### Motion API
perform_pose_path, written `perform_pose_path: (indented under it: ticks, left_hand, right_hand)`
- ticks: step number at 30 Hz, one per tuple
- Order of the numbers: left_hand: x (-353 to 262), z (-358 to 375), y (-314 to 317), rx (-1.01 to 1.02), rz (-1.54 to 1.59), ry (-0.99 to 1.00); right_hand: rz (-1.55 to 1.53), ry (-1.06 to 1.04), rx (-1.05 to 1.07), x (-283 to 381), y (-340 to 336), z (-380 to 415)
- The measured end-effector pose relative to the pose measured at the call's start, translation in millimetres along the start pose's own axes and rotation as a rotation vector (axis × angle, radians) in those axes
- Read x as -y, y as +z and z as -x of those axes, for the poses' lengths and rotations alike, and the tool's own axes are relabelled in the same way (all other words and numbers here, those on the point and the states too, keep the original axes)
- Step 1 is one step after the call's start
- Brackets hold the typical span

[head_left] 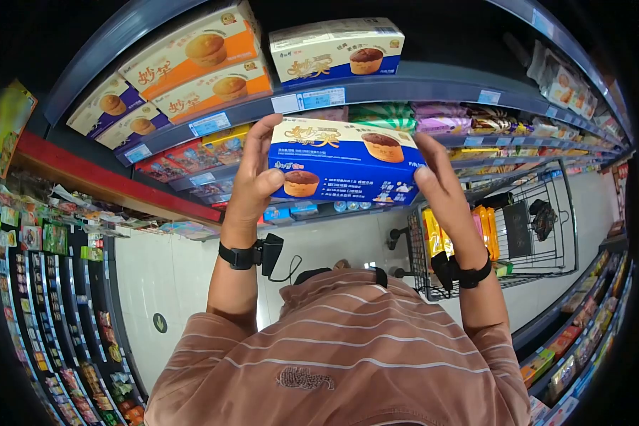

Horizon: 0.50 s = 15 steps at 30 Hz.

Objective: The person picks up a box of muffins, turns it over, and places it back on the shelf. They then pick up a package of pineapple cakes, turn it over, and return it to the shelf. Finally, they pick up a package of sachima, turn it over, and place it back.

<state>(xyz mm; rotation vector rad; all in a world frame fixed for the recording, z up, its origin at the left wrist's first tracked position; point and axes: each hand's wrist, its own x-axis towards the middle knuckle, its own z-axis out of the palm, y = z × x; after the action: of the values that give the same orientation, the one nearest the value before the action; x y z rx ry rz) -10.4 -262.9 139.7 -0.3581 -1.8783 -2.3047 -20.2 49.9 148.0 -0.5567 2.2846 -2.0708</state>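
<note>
Striped shirt (362,355) nearest. Left hand (247,193) and right hand (445,197) grip blue cake box (348,174) at opposite ends; off shelf (444,91), outside cart (520,231), appears unopened.

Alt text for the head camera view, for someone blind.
A left hand and right hand hold a blue-and-cream cake box by its ends, before a store shelf with similar boxes. A shopping cart with yellow packs stands to the right.

Blue-and-white muffin box (344,162), slightly tilted, upheld
</note>
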Motion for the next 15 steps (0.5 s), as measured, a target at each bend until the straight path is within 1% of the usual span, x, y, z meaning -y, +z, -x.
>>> perform_pose_path:
  ticks: [1,4,5,8,11,12,13,14,15]
  left_hand:
    - [-1,-1,3,0.006,0.007,0.009]
    - [-6,0,10,0.025,0.018,0.035]
    - [-6,1,11,0.033,0.015,0.043]
    - [-9,1,13,0.061,-0.003,0.051]
    - [-6,-2,11,0.086,-0.051,0.069]
    - [-5,-6,9,0.096,-0.073,0.088]
    - [-5,-5,9,0.102,-0.066,0.065]
    - [-6,-4,9,0.059,-0.18,0.068]
    - [-9,-3,13,0.031,-0.209,0.058]
  right_hand:
    - [-0.013,0.081,0.026,8,-2,0]
    - [-0.487,0.373,0.101,-2,-6,-6]
    - [-0.562,0.44,0.149,3,-9,-7]
    - [-0.588,0.394,0.131,3,-11,-10]
    - [-0.602,0.293,0.023,2,-9,-11]
    - [-0.588,0.303,0.01,5,-12,-10]
    - [-0.569,0.267,-0.017,5,-15,-10]
    - [-0.55,0.236,-0.044,4,-17,-11]
    - [-0.51,0.186,-0.062,9,-19,-15]
